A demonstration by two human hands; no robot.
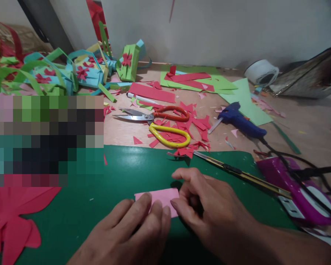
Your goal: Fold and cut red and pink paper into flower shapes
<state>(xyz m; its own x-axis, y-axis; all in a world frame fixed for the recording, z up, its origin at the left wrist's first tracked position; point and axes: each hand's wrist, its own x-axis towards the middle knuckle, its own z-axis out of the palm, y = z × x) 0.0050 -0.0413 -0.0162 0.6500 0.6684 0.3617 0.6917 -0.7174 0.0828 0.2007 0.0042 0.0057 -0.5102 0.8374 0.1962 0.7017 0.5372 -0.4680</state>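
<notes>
A small folded piece of pink paper [168, 194] lies on the green cutting mat [121, 165] in front of me. My left hand [135, 228] holds it down, its closed, bent fingers resting over the lower left part. At the paper's right edge, my right hand [209, 202] grips it with the thumb on top; the index finger is curled above the mat, and the other fingertips are partly hidden. To the far left is a red paper flower [13, 221] with broad petals. Beyond the mat lie scissors [154, 123] with one red and one yellow handle.
A box cutter [237, 171] lies across the mat's right part, near a purple power strip [298, 191] with black cables. Behind are a blue glue gun [241, 119], red paper scraps [198, 123], green sheets [248, 105], a white tape roll [262, 72] and several paper baskets [128, 62].
</notes>
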